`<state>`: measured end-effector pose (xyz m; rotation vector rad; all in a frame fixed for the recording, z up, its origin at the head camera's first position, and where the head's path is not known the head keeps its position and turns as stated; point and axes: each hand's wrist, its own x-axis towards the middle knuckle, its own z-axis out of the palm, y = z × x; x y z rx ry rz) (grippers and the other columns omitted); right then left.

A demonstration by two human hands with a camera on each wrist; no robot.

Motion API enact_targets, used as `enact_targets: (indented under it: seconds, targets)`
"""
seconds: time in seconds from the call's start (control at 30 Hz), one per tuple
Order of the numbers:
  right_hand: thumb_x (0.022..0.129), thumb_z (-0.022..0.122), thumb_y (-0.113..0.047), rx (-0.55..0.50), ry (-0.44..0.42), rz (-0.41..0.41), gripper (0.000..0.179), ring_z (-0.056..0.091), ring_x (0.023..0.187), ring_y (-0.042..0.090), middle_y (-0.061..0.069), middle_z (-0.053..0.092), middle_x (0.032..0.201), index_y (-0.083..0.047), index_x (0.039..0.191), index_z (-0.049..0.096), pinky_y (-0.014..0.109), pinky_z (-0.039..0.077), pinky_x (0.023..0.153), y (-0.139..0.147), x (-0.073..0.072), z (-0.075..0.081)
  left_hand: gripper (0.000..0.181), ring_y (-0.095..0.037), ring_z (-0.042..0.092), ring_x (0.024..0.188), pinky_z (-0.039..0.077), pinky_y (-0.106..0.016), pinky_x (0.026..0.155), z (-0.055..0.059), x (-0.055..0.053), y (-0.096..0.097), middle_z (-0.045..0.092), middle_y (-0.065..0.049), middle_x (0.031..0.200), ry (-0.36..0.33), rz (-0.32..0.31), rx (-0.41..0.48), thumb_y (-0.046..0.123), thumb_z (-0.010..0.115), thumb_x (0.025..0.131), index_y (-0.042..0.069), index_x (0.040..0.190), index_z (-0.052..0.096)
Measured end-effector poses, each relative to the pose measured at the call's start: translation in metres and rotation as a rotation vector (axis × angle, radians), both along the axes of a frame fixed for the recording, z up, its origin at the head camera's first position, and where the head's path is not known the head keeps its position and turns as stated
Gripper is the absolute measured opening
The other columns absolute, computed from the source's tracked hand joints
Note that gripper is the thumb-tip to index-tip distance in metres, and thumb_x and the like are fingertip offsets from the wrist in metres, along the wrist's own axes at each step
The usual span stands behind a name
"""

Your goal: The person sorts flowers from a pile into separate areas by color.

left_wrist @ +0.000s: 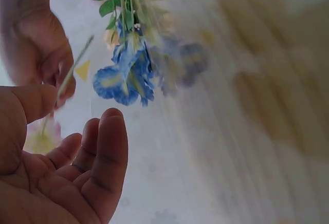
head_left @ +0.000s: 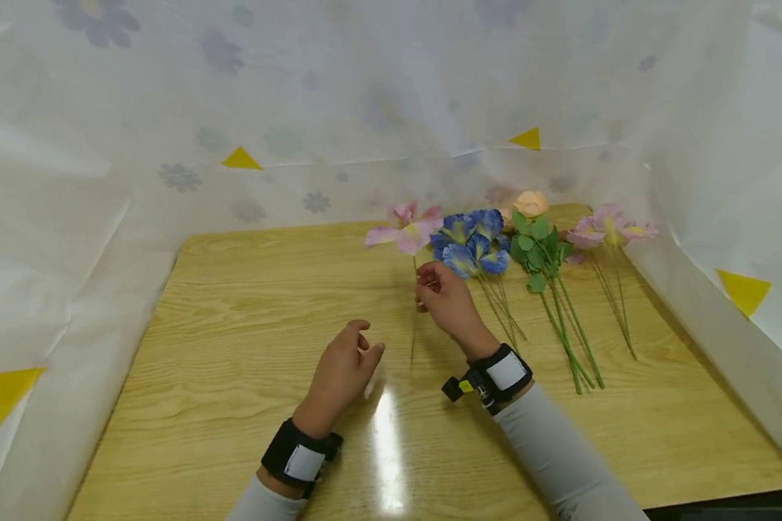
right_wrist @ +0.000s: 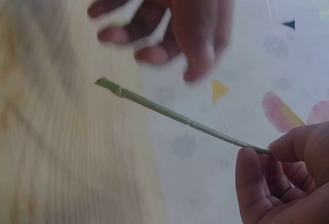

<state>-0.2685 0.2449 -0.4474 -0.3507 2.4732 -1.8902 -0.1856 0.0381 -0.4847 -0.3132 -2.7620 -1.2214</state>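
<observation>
Between thumb and fingers, my right hand (head_left: 448,298) pinches the thin green stem (right_wrist: 169,115) of a pink artificial iris (head_left: 407,229). The bloom is up and the stem's lower end hangs free. My left hand (head_left: 345,365) is left of that stem, its fingers loosely bent around nothing; the left wrist view shows its palm (left_wrist: 51,193) apart from the stem. Just right of the held flower lie blue irises (head_left: 474,242) with thin stems. In the right wrist view only a bit of pink petal (right_wrist: 281,112) shows behind the right fingers.
Peach roses (head_left: 530,205) with green leaves lie right of the blue irises. Farther right lie more pink irises (head_left: 609,230), stems toward me. The wooden table (head_left: 247,304) is bounded by pale floral sheeting (head_left: 339,108) at its back and sides, marked with yellow triangles.
</observation>
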Motion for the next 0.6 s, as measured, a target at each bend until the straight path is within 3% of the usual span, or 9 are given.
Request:
enact_targets:
  seconds: [0.27, 0.37, 0.53, 0.6]
  targets:
    - [0.102, 0.051, -0.008, 0.05, 0.007, -0.198, 0.029, 0.058, 0.091, 0.031, 0.014, 0.049, 0.106, 0.002, 0.129, 0.049, 0.039, 0.056, 0.075, 0.087, -0.024, 0.002, 0.046, -0.017, 0.056, 0.074, 0.046, -0.034, 0.06, -0.003, 0.002, -0.038, 0.058, -0.007, 0.097, -0.035, 0.055, 0.022, 0.021, 0.063, 0.099, -0.001, 0.137, 0.052]
    - [0.102, 0.049, -0.009, 0.087, 0.027, -0.286, 0.031, 0.058, 0.09, 0.029, 0.011, 0.049, 0.104, 0.003, 0.131, 0.049, 0.031, 0.056, 0.072, 0.122, -0.027, 0.013, 0.046, -0.02, 0.058, 0.078, 0.047, -0.035, 0.062, -0.002, 0.003, -0.056, 0.059, -0.009, 0.099, -0.057, 0.083, 0.015, 0.021, 0.061, 0.099, -0.002, 0.138, 0.051]
    - [0.1, 0.049, -0.012, 0.183, 0.076, -0.463, 0.028, 0.057, 0.073, 0.011, 0.006, 0.05, 0.097, 0.001, 0.125, 0.054, 0.02, 0.053, 0.061, 0.182, -0.038, 0.038, 0.044, -0.026, 0.06, 0.086, 0.05, -0.04, 0.068, 0.0, 0.006, -0.086, 0.06, -0.013, 0.103, -0.072, 0.134, 0.007, 0.02, 0.059, 0.1, -0.003, 0.137, 0.05]
    - [0.1, 0.049, -0.014, 0.289, 0.098, -0.538, 0.03, 0.054, 0.071, 0.009, 0.007, 0.052, 0.096, 0.001, 0.124, 0.056, 0.018, 0.05, 0.058, 0.207, -0.041, 0.047, 0.044, -0.028, 0.061, 0.088, 0.05, -0.041, 0.069, 0.0, 0.008, -0.096, 0.06, -0.015, 0.105, -0.067, 0.159, 0.011, 0.02, 0.058, 0.101, -0.003, 0.137, 0.05]
